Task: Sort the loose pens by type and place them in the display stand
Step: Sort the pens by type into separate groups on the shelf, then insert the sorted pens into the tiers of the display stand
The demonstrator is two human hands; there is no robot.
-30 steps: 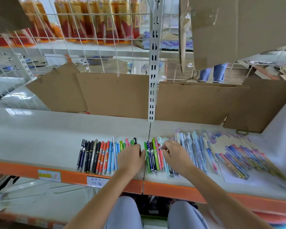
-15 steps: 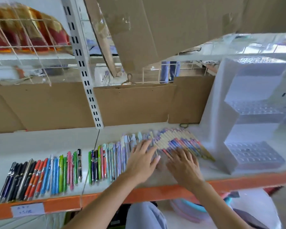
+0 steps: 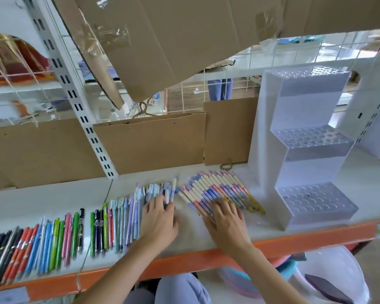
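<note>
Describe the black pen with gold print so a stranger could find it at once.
Start at the white slotted upright post and drop to the shelf below it. Left of the seam in the shelf lies a row of pens; the black pen is the last one at that row's right end, beside a green pen. It alone there has a black barrel with gold print.

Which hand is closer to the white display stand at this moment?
The right hand. It rests on the cream-and-pastel pens just left of the display stand. The left hand lies further left, on the blue pens.
</note>
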